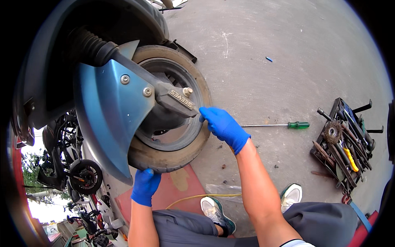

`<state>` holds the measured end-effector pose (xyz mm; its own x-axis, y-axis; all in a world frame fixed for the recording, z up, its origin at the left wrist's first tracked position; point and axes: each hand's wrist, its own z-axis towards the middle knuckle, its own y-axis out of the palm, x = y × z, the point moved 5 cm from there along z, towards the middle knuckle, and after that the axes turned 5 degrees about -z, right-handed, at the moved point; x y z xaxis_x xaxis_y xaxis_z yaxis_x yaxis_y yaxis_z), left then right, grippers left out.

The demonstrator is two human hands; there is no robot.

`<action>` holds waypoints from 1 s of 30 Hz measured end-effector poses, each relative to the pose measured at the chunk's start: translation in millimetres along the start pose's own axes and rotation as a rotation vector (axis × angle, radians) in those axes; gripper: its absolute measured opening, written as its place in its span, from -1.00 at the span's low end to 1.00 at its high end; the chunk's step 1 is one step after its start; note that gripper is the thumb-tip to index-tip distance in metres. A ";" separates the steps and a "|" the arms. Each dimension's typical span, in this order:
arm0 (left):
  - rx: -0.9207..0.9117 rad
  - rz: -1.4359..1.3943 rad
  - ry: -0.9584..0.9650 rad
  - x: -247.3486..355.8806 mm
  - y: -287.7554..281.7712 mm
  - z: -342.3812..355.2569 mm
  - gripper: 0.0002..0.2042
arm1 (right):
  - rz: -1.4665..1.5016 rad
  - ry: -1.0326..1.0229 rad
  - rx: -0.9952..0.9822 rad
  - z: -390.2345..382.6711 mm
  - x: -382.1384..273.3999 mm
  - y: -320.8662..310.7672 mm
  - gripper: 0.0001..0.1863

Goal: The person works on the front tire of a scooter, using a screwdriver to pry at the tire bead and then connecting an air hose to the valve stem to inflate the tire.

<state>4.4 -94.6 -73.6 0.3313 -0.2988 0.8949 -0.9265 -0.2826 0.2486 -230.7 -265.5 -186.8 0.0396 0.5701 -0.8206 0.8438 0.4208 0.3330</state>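
Note:
A scooter's front wheel, with a worn black tyre [193, 150] and a dark rim [175, 145], sits in a dark fork leg [173, 96]. A metallic blue fender [103, 107] covers part of the wheel. An axle nut [187, 91] sticks out near the fork's end. My left hand [146, 187], in a blue glove, is closed against the tyre's lower tread; some fingers are hidden. My right hand [224, 127], also gloved in blue, reaches over the tyre beside the fork tip. Its fingers are pinched together, and anything between them is too small to make out.
On the concrete floor lie a green-handled screwdriver [298, 125] and a small blue object [268, 59]. A black tool tray [317, 153] full of hand tools stands at right. A red mat [158, 190] and yellow cord [187, 198] are near my shoes. Motorcycles [84, 177] stand at left.

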 end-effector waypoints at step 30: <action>0.444 0.219 0.403 23.5 3.1 16.2 -0.36 | -0.605 -0.550 0.261 -2.0 -53.5 146.7 -0.67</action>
<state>12.3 -117.3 -57.8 -0.0311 -0.0505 0.9982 -0.7743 -0.6303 -0.0560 -110.1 -232.9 -93.1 -0.2599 -0.1518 -0.9536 0.8970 0.3278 -0.2966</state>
